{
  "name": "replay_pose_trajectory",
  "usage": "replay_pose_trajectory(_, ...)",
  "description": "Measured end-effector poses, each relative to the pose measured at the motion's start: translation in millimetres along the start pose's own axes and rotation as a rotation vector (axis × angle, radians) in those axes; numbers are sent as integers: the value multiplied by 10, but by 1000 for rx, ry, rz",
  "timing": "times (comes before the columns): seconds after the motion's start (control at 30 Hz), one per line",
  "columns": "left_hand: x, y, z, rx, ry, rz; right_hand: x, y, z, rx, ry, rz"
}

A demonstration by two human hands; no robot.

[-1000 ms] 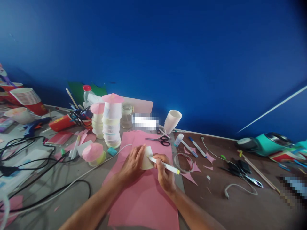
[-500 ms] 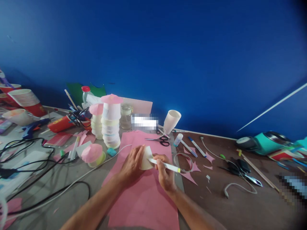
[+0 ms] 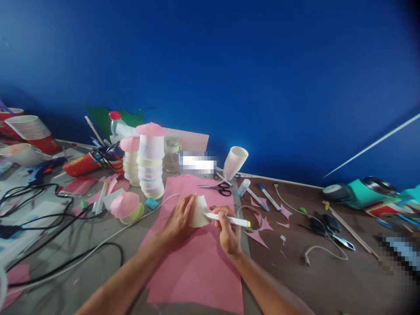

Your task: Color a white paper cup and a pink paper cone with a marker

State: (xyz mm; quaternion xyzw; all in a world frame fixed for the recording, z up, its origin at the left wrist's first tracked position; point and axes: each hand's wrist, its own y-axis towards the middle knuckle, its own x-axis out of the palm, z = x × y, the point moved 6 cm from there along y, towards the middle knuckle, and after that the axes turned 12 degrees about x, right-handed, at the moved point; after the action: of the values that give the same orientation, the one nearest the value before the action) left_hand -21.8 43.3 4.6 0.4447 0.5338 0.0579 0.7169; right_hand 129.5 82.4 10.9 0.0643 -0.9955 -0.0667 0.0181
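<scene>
A pale paper cup (image 3: 199, 213) lies over the pink paper (image 3: 197, 271), its wider end toward me. My left hand (image 3: 180, 218) grips it along the left side, partly covering it. In my right hand (image 3: 227, 232) is a white marker (image 3: 231, 218) with a yellow end, held like a pen. The marker's tip meets the cup's right side, where a faint yellow tint shows. Black-handled scissors (image 3: 223, 189) rest on the pink paper just beyond both hands.
Left of the paper stand a tall cup tower (image 3: 151, 164) with a pink top and a shorter one (image 3: 131, 162). A white cup (image 3: 235, 162) stands near the wall. Markers (image 3: 269, 198), a glue stick (image 3: 243, 188) and pink scraps lie right. Cables (image 3: 108, 238) cross the left side.
My right hand and the marker have shifted slightly right, and the marker lies at a flatter angle. My left hand keeps its grip on the cup. The whole view has moved a little.
</scene>
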Motion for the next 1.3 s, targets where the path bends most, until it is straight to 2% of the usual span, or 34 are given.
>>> replay_pose_trajectory(0.43, -27, 40, 32, 44, 6, -17, 30, 4, 10, 6, -43, -35)
replay_pose_trajectory(0.83, -10, 16, 11, 22, -19, 6, 38, -18, 33, 44, -17, -22)
replay_pose_trajectory(1.3, -65, 55, 50, 61, 54, 21, 72, -53, -35, -69, -94, -82)
